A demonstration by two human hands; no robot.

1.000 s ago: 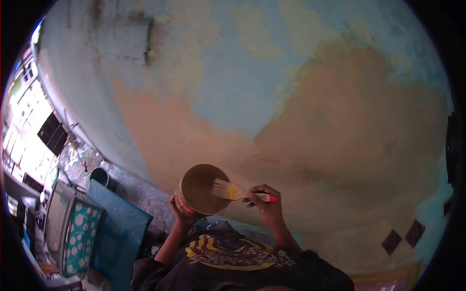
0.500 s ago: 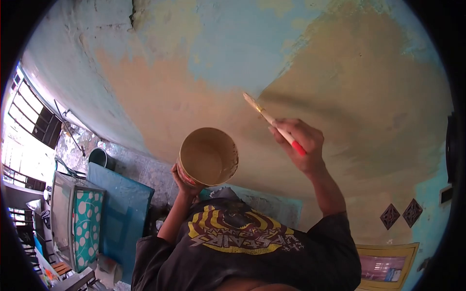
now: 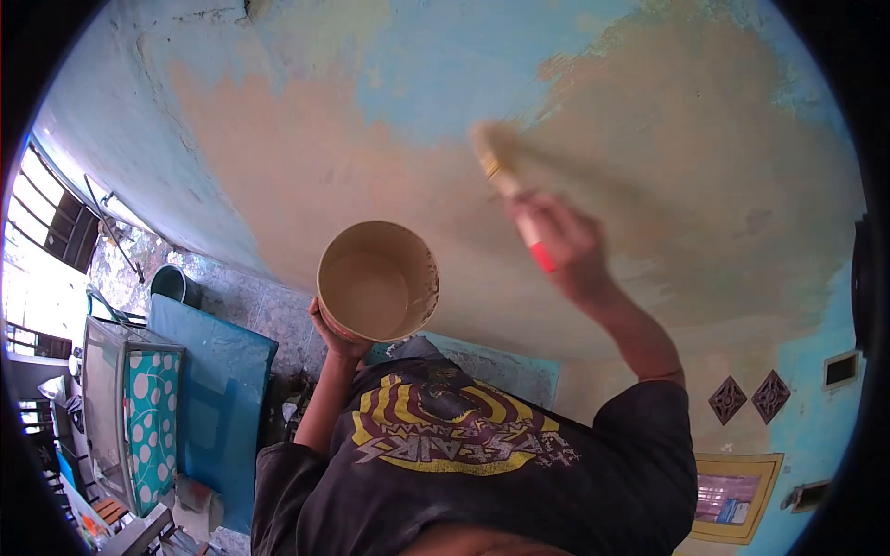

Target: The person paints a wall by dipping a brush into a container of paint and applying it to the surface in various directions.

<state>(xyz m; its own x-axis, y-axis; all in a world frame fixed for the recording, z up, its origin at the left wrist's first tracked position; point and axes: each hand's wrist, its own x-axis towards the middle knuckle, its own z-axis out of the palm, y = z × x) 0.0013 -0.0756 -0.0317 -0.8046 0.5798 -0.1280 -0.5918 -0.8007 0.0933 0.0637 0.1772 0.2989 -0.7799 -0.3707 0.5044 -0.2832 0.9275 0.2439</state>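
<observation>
- Holding one paint bucket with the left hand, fingers curled against its lower side, mouth tipped into view, tan paint inside.
- Pinching one paintbrush by its handle between the fingers of the right hand, blurred.
- Bristles close to the wall, by the blue-tan border; contact impossible to tell.
- On the wall's right side, two diamond-shaped ornaments.
- On the floor, left, one dark pail.
</observation>
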